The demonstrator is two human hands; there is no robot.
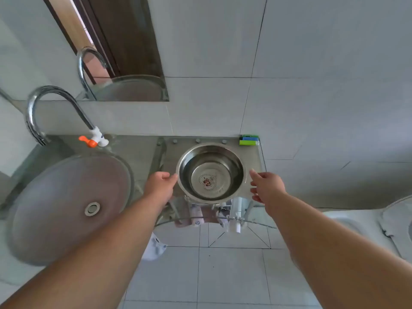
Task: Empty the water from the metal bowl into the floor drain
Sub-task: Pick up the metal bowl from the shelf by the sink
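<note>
A round metal bowl point(210, 172) with a red mark on its bottom stands on the glass counter point(138, 148) against the tiled wall. Clear water seems to lie in it. My left hand point(161, 186) is at the bowl's left rim, fingertips touching or almost touching it. My right hand point(266, 186) hovers just off the right rim, fingers spread and holding nothing. No floor drain is in view.
A frosted glass basin point(66, 204) with a metal drain sits at the left under a curved chrome tap point(44, 108) with an orange handle. Green and blue sponges point(249, 140) lie at the counter's back right corner. A white fixture point(379, 224) stands at the right. Tiled floor point(223, 275) lies below.
</note>
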